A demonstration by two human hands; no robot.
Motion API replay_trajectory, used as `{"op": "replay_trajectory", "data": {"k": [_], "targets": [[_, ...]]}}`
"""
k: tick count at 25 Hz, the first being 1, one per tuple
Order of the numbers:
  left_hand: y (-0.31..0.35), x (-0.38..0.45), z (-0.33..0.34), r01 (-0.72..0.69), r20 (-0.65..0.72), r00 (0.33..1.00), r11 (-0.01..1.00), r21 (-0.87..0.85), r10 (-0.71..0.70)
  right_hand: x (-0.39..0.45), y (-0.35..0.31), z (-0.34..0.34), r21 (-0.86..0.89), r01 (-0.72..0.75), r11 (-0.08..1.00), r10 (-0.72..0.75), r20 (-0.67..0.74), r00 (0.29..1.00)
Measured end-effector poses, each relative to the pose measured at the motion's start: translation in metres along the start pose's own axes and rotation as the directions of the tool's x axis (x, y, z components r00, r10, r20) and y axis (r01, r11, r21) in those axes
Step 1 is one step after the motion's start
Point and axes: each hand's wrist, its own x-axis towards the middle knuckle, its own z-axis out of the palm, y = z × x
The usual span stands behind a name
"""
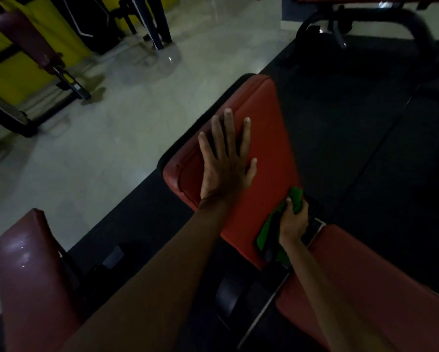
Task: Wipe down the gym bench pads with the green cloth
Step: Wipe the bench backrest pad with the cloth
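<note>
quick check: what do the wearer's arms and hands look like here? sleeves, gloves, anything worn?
Both forearms are bare as far as the frame shows, with no sleeves in view. The left hand and right hand are bare, with no gloves. No watch, ring or band is visible, though the dim light could hide small items.

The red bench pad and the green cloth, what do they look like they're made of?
Red bench pad: looks like vinyl or faux-leather upholstery over padding, smooth with a dull sheen; a stitched seam rounds its edge. Real leather can't be ruled out.

Green cloth: soft, matte fabric, possibly microfibre or cotton; it bunches and folds where the right hand grips it. The dim light hides its weave.
</note>
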Motion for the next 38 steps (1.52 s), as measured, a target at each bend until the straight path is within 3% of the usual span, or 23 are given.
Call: {"op": "replay_trajectory", "data": {"k": [3, 7, 11, 14, 19, 21, 24, 28, 31, 34, 36, 38], "targets": [[-0.002, 0.002, 0.001, 0.047, 0.01, 0.999, 0.997, -0.067, -0.046, 0.005, -0.057, 0.0, 0.007, 0.182, 0.983, -0.182, 0.043, 0.982], [0.0, 0.003, -0.005, 0.028, 0.054, 0.998, 0.996, -0.083, -0.024, 0.027, -0.149, -0.006, 0.044, 0.272, 0.961, -0.275, 0.202, 0.94], [-0.005, 0.003, -0.011, 0.019, 0.069, 0.998, 0.996, -0.088, -0.013, 0.035, -0.229, -0.005, -0.095, 0.483, 0.87, -0.406, 0.416, 0.814], [-0.007, 0.002, -0.016, 0.034, 0.113, 0.993, 0.994, -0.101, -0.022, 0.022, -0.243, -0.012, -0.063, 0.569, 0.82, -0.491, 0.434, 0.755], [-0.005, 0.007, -0.022, 0.115, 0.188, 0.979, 0.976, -0.186, -0.08, 0.004, -0.271, -0.009, -0.023, 0.61, 0.792, -0.543, 0.428, 0.722], [-0.005, 0.008, -0.021, 0.116, 0.202, 0.976, 0.974, -0.194, -0.076, 0.007, -0.273, -0.003, -0.101, 0.555, 0.826, -0.455, 0.463, 0.761], [-0.002, 0.013, -0.027, 0.163, 0.24, 0.965, 0.956, -0.245, -0.103, 0.014, -0.266, -0.003, -0.101, 0.269, 0.958, -0.185, 0.501, 0.845], [-0.012, 0.067, -0.056, 0.38, 0.455, 0.868, 0.855, -0.354, -0.197, 0.032, -0.266, -0.005, 0.008, 0.28, 0.96, -0.232, 0.585, 0.777], [-0.019, 0.118, -0.043, 0.361, 0.517, 0.855, 0.776, -0.517, -0.054, 0.056, -0.249, -0.01, -0.014, 0.187, 0.982, -0.13, 0.667, 0.734], [0.0, 0.134, -0.023, 0.234, 0.554, 0.828, 0.843, -0.485, 0.089, 0.076, -0.241, -0.011, -0.068, 0.178, 0.982, -0.076, 0.718, 0.692], [0.018, 0.128, -0.014, 0.2, 0.548, 0.837, 0.924, -0.325, 0.012, 0.078, -0.243, -0.009, 0.035, 0.238, 0.971, -0.183, 0.75, 0.635], [0.031, 0.123, -0.009, 0.239, 0.442, 0.891, 0.934, -0.267, -0.101, 0.08, -0.234, -0.011, 0.089, 0.245, 0.965, -0.224, 0.768, 0.601]]}}
